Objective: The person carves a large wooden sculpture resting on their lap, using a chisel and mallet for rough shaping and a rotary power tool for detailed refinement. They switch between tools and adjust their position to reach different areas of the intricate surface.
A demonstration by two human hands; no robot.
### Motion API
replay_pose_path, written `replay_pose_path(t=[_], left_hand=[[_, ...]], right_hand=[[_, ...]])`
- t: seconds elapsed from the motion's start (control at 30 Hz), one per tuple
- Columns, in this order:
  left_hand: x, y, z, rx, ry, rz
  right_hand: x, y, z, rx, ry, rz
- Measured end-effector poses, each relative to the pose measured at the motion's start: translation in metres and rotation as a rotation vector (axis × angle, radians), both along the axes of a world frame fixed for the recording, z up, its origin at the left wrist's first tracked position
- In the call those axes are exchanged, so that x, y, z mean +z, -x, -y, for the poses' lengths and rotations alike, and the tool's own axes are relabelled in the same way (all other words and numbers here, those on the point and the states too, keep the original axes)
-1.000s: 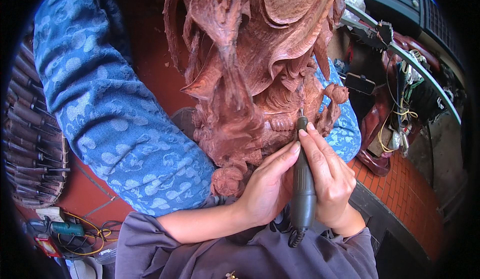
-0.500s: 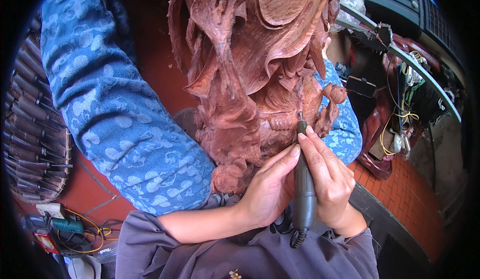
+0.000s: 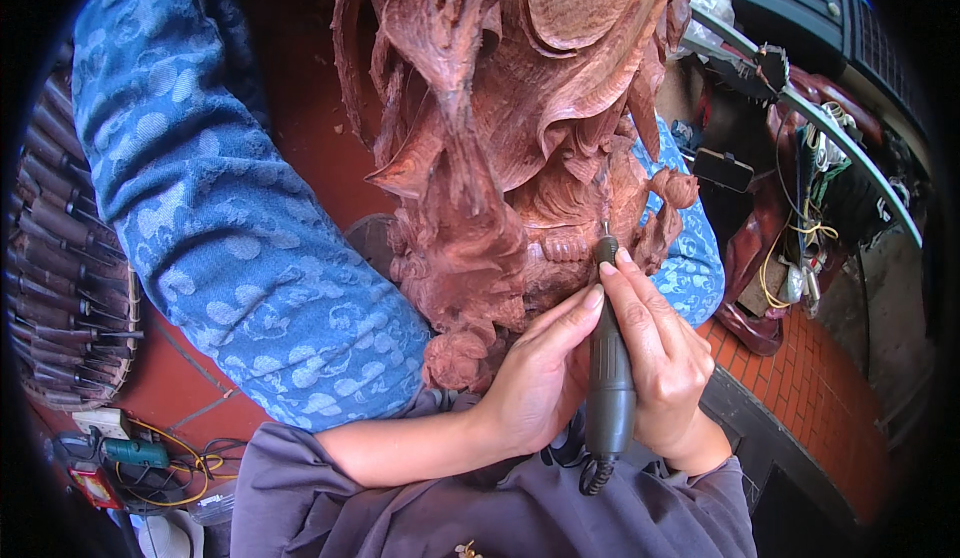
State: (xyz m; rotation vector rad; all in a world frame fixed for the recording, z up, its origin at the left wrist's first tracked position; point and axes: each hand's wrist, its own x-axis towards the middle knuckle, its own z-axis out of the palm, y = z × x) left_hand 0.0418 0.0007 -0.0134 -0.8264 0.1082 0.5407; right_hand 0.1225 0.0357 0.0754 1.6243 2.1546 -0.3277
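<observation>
- Carving detail is being cut into a tall reddish wooden sculpture, which is propped between knees in blue patterned trousers.
- A dark pen-shaped rotary tool is gripped by the right hand, fingers closed around its barrel, its bit touching the carving's lower folds.
- The left hand is curled shut against the tool, steadying it.
- The next cut seems to call for light, steady pressure.
- Chisels are racked at far left.

A carving stands between the knees, with the right hand holding a rotary tool against its lower right side, the left hand just left of the tool, chisels racked far left and cables on the floor below them.
</observation>
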Motion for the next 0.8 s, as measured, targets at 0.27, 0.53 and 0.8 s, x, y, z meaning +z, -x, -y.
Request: replay_pose_path(t=[0.27,0.53,0.8], left_hand=[[0.003,-0.005,-0.01,0.019,0.057,0.035],[0.058,-0.032,-0.046,0.445,-0.009,0.129],[0.047,-0.037,-0.023,0.445,-0.632,-0.648]], right_hand=[[0.005,-0.002,-0.018,-0.024,0.015,0.017],[0.044,-0.041,-0.08,-0.35,0.021,-0.509],[0.036,-0.087,-0.104,-0.683,0.221,-0.563]])
